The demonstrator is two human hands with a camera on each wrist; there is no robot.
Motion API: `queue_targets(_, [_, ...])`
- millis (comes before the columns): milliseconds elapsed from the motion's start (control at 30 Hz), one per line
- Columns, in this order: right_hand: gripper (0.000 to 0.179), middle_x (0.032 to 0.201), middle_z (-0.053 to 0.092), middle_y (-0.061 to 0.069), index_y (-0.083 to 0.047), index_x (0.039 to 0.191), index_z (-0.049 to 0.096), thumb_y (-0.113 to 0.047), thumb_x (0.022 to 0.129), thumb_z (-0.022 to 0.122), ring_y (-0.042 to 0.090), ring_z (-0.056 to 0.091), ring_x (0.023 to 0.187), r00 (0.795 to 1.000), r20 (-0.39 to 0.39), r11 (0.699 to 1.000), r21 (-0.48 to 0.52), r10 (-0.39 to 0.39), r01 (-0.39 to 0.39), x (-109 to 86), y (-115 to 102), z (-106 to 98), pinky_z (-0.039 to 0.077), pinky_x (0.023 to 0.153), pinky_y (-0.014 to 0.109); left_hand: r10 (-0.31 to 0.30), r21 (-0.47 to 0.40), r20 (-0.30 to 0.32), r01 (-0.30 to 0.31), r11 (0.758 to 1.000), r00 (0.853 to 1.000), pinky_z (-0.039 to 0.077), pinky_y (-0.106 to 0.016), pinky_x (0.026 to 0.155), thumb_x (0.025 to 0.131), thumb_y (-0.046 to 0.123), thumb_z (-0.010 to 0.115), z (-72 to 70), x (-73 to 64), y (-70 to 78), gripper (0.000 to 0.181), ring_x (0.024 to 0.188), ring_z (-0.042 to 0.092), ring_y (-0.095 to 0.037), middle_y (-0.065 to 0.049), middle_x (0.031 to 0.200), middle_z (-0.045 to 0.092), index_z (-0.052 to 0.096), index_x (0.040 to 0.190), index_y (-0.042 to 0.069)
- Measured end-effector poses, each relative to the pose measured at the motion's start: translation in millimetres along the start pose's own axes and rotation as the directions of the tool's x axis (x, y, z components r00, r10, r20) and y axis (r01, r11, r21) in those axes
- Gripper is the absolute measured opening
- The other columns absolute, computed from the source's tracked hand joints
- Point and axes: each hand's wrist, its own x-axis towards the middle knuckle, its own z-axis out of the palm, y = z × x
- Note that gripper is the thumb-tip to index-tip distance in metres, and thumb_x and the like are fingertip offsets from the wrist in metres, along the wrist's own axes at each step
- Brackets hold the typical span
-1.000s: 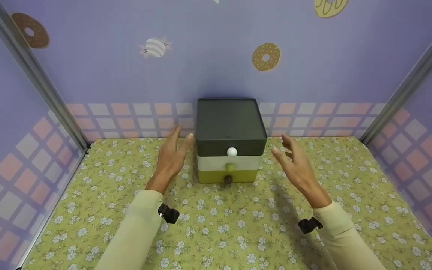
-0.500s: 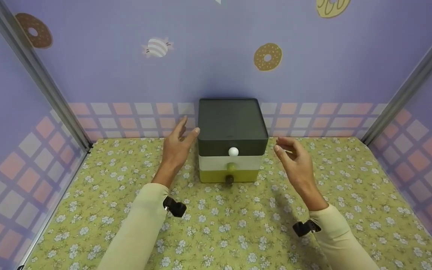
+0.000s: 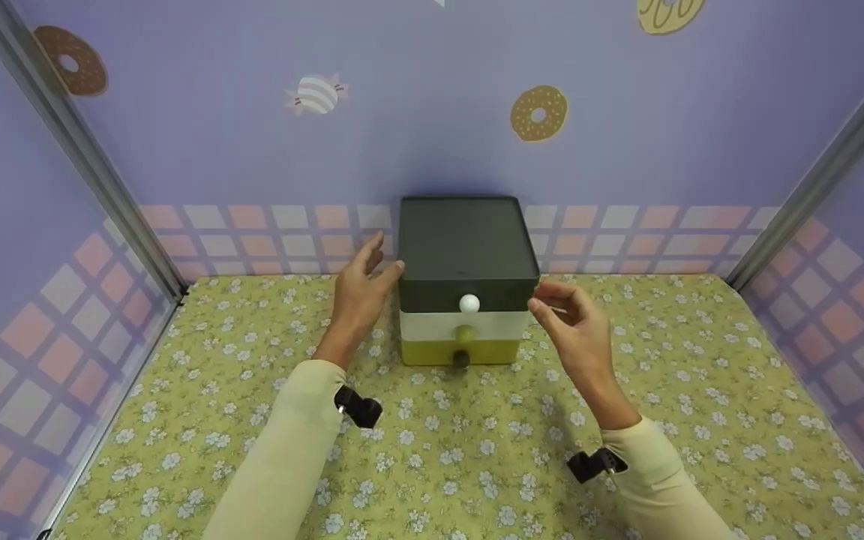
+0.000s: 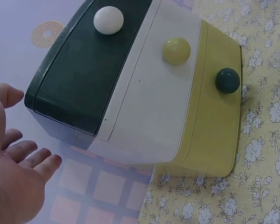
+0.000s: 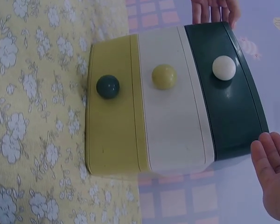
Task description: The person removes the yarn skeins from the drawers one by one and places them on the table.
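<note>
A small three-tier drawer box (image 3: 469, 240) stands against the back wall. Its top drawer (image 4: 77, 70) is dark green with a white round knob (image 3: 469, 303). Below come a white drawer (image 5: 175, 116) with a yellow-green knob (image 5: 164, 77) and a yellow-green drawer (image 4: 217, 109) with a dark green knob (image 4: 227, 80). My left hand (image 3: 358, 296) is beside the box's upper left side, fingers loosely extended. At the upper right side is my right hand (image 3: 578, 326), its fingers gently bent, thumb near the front corner. Whether either hand touches the box I cannot tell.
A yellow-green flowered cloth (image 3: 432, 465) covers the table. Behind it rises a purple wall (image 3: 417, 97) with printed sweets and pink and white squares. Side panels with metal posts (image 3: 79, 157) bound the space at left and right.
Both hands have come in toward the box, the left one rightward and slightly farther back, the right one leftward with its fingers bending a little. The box stays in place, its drawers closed.
</note>
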Motion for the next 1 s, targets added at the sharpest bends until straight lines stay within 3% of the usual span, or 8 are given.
queue_targets(367, [0.029,0.122,0.069,0.021,0.008,0.126,0.069,0.000,0.100,0.074,0.017,0.069,0.109,0.999,0.044,1.000,0.028,0.009,-0.010,-7.8,0.1,19.1,0.054,0.096,0.032,0.013,-0.118,0.054,-0.007,0.993,0.998,0.040,-0.038,0.117,0.109,0.021,0.063,4.8,4.4,-5.5,0.060,0.153,0.037,-0.026,-0.006,0.170,0.036,0.042,0.166,0.020])
queue_targets(667, [0.030,0.122,0.069,0.023,0.010,0.128,0.067,0.002,0.099,0.074,0.019,0.068,0.111,0.998,0.060,0.998,0.054,0.013,-0.016,-10.6,3.0,32.5,0.054,0.097,0.032,-0.014,-0.107,0.065,0.021,0.994,0.998,0.039,-0.040,0.117,0.111,0.026,0.060,5.8,5.0,-10.7,0.054,0.151,0.040,-0.025,-0.011,0.166,0.041,0.048,0.163,0.022])
queue_targets(1000, [0.031,0.122,0.068,0.022,0.010,0.127,0.068,0.004,0.097,0.075,0.026,0.068,0.113,0.996,0.083,0.997,0.075,0.010,-0.017,-11.8,7.2,42.5,0.055,0.098,0.036,0.032,-0.174,0.063,-0.021,0.985,0.997,0.039,-0.037,0.117,0.112,0.022,0.057,12.3,5.5,-17.0,0.050,0.149,0.043,-0.023,-0.006,0.166,0.043,0.049,0.162,0.016])
